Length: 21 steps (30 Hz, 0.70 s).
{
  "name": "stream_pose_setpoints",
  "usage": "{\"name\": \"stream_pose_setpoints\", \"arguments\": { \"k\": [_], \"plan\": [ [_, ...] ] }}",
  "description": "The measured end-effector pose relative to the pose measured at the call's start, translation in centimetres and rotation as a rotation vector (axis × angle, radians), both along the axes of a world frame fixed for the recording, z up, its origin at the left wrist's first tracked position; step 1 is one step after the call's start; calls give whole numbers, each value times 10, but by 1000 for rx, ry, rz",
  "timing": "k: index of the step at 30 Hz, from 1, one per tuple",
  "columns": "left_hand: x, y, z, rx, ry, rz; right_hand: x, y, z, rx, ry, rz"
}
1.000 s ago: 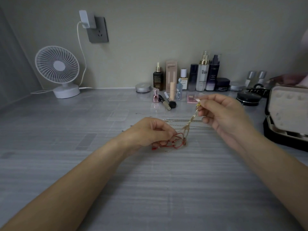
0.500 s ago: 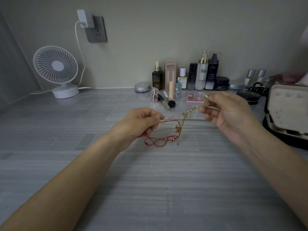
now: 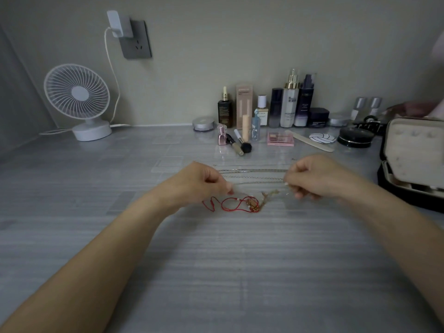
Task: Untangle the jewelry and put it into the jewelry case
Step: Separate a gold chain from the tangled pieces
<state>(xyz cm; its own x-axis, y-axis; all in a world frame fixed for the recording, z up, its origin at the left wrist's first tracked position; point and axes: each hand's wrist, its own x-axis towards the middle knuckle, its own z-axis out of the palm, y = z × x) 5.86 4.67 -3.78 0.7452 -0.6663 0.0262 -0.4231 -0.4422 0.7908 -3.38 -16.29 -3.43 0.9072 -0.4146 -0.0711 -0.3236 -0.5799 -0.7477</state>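
Both hands lower than half a second ago and wider apart; the tangle, then hanging in the air between them, now lies on the table (image 3: 216, 272).

Left hand (image 3: 201, 182): fingers curled, fingertips pinching one end of the red cord (image 3: 230, 204). The cord loops across the surface toward the right.

Right hand (image 3: 314, 176): fingers curled, apparently pinching the far end of the gold chain (image 3: 270, 195) (blurred here, grip not certain).

Cord and chain meet in a small knot between the hands, near the middle of the table, not yet separated. Several thin chains (image 3: 254, 176) lie straight and parallel just behind the hands. Jewelry case (image 3: 413, 159) stands open at the right edge, well apart from the tangle.

Risks, as judged:
- Pulling the ends apart would likely tighten the knot rather than free it.
- A hard tug could stretch or snap the fine gold links.
- Dragging the tangle backward could catch the straightened chains and snarl them again.
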Motion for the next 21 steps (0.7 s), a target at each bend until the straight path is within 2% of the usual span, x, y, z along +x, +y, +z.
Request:
{"name": "stream_pose_setpoints", "arguments": {
  "k": [5,8,11,14,16,21],
  "plan": [
    [0,-1,-2,41,-54,14,-1,-2,-6,-271,146,91],
    [-1,-2,-2,8,-50,16,-3,3,-7,-386,49,152],
    [-2,-3,-1,-59,-24,12,-5,13,-6,-322,-40,281],
    [-5,-5,2,-187,89,18,-5,19,-11,-391,-23,387],
    [-6,-7,3,-293,211,21,-4,20,-13,-447,-56,383],
    [-7,-9,5,-475,471,12,-4,14,-5,-358,-116,304]
  ]
}}
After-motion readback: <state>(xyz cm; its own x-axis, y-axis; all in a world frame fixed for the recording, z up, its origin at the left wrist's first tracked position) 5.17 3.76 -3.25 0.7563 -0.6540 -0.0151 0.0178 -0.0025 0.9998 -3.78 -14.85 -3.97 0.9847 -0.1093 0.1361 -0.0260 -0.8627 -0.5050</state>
